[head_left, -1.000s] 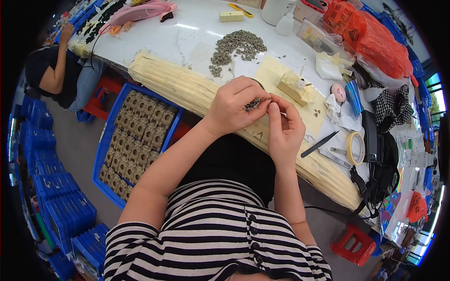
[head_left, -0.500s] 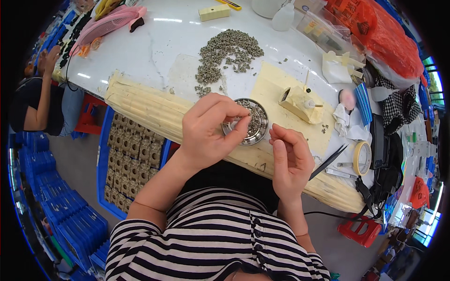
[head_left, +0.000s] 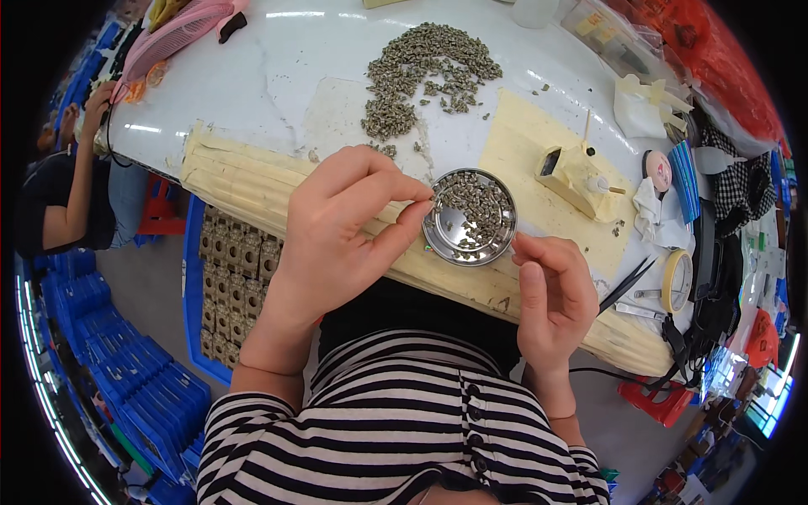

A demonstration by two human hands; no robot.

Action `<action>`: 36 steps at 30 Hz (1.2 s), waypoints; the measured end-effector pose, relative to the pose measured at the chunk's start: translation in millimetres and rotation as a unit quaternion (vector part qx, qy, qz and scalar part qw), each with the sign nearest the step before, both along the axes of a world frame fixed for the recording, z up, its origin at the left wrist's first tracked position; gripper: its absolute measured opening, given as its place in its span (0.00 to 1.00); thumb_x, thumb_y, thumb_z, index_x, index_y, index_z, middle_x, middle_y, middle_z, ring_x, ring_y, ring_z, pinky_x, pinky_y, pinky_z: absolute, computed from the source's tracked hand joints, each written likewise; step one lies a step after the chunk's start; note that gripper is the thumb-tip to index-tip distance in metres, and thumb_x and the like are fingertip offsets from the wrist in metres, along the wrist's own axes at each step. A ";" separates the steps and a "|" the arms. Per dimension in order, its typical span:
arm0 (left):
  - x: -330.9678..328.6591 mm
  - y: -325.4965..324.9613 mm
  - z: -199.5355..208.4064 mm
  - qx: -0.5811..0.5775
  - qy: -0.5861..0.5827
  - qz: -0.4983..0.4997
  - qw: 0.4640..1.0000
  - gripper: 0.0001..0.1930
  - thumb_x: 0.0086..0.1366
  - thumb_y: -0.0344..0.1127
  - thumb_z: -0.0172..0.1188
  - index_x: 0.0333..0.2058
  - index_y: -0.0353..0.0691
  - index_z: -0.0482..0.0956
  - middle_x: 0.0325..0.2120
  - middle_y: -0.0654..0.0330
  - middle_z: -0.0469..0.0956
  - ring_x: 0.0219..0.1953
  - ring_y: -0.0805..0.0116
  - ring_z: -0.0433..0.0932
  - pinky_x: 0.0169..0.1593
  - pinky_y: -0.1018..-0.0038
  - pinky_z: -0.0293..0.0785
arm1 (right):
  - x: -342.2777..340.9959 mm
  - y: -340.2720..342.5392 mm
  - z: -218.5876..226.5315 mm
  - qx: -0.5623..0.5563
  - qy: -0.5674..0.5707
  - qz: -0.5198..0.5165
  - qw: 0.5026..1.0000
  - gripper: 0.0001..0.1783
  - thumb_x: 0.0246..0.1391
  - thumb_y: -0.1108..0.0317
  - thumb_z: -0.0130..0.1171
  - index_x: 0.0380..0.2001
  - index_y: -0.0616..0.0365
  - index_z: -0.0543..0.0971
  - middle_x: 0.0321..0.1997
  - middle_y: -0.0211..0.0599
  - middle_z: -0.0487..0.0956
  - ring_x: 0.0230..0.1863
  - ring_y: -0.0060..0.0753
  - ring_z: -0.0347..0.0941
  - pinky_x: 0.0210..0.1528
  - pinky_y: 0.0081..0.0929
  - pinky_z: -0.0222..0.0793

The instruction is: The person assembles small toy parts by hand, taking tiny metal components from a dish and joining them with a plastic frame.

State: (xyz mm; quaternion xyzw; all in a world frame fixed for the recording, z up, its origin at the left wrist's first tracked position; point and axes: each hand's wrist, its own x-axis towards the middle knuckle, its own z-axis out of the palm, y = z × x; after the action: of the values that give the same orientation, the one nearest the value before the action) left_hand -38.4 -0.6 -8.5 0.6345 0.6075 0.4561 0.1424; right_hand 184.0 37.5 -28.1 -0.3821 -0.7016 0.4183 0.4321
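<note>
Pinching thumb and forefinger of the left hand (head_left: pixel 338 219) together at the left rim of a round, shiny metal dish (head_left: pixel 467 255) — can't tell if gripping a piece. Holding the right hand (head_left: pixel 555 295) half-curled near the right rim, thumb apart from forefinger. Dish by the cream padded table edge (head_left: pixel 240 178), containing small, grey, metallic-looking pieces (head_left: pixel 484 206) — more heaped beyond on the glossy white tabletop (head_left: pixel 295 76).

Left hand (head_left: pixel 337 227) parted from right hand (head_left: pixel 557 295); metal dish (head_left: pixel 461 242) now almost fully visible
</note>
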 end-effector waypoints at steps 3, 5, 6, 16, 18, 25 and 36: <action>6.3 3.6 -3.1 0.007 0.038 -0.045 0.998 0.10 0.48 0.20 0.68 0.31 0.35 0.83 0.26 0.58 0.76 0.28 0.67 0.75 0.31 0.76 0.70 | 0.2 0.8 -1.3 0.010 -0.004 0.001 1.000 0.10 0.52 0.79 0.62 0.39 0.68 0.81 0.35 0.44 0.81 0.35 0.35 0.76 0.40 0.25 0.71; 12.1 7.0 -4.0 0.018 0.049 -0.058 0.997 0.10 0.47 0.20 0.69 0.31 0.36 0.83 0.26 0.57 0.75 0.29 0.63 0.75 0.31 0.73 0.70 | 1.4 1.5 -1.7 0.022 -0.014 0.005 1.000 0.10 0.52 0.79 0.62 0.39 0.67 0.81 0.35 0.44 0.81 0.35 0.36 0.76 0.40 0.25 0.71; 14.1 8.2 -3.6 0.016 0.044 -0.060 0.997 0.10 0.47 0.20 0.69 0.31 0.36 0.83 0.26 0.58 0.75 0.29 0.63 0.75 0.31 0.73 0.70 | 1.8 1.9 -1.7 0.027 -0.020 0.008 0.999 0.10 0.51 0.79 0.63 0.39 0.67 0.82 0.35 0.44 0.81 0.35 0.36 0.76 0.39 0.25 0.71; 16.0 8.1 -5.5 -0.023 0.057 -0.057 0.996 0.09 0.48 0.20 0.69 0.30 0.35 0.82 0.25 0.59 0.74 0.29 0.64 0.74 0.31 0.72 0.68 | 1.3 3.4 -1.5 0.083 -0.049 0.022 0.995 0.11 0.49 0.79 0.65 0.38 0.65 0.82 0.34 0.43 0.80 0.34 0.37 0.75 0.37 0.26 0.71; 16.3 9.1 -4.2 -0.028 0.057 -0.057 0.996 0.09 0.48 0.21 0.69 0.30 0.35 0.82 0.24 0.59 0.74 0.29 0.64 0.74 0.32 0.72 0.68 | 1.7 3.1 0.6 0.083 -0.053 0.021 0.995 0.11 0.49 0.78 0.65 0.38 0.65 0.82 0.34 0.43 0.80 0.34 0.37 0.75 0.37 0.26 0.70; 17.8 11.4 -2.4 -0.043 0.070 -0.056 0.995 0.08 0.50 0.20 0.68 0.31 0.34 0.82 0.24 0.59 0.74 0.30 0.64 0.74 0.32 0.72 0.68 | 2.2 4.1 -0.5 0.090 -0.043 0.026 0.995 0.11 0.48 0.79 0.65 0.38 0.65 0.82 0.33 0.43 0.80 0.33 0.37 0.75 0.36 0.26 0.70; -7.7 -5.4 10.1 -0.107 0.061 -0.010 0.992 0.10 0.52 0.21 0.66 0.35 0.33 0.84 0.27 0.59 0.74 0.29 0.70 0.73 0.33 0.77 0.69 | 3.0 3.6 3.7 0.074 -0.045 0.038 0.996 0.11 0.47 0.79 0.65 0.37 0.65 0.83 0.34 0.43 0.81 0.33 0.37 0.76 0.36 0.26 0.71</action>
State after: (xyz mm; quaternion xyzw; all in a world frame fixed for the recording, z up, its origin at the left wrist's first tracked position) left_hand -46.2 -5.9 1.6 0.6481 0.6543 0.3474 0.1766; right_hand 187.0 41.2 -24.5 -0.3404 -0.7633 0.3636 0.4114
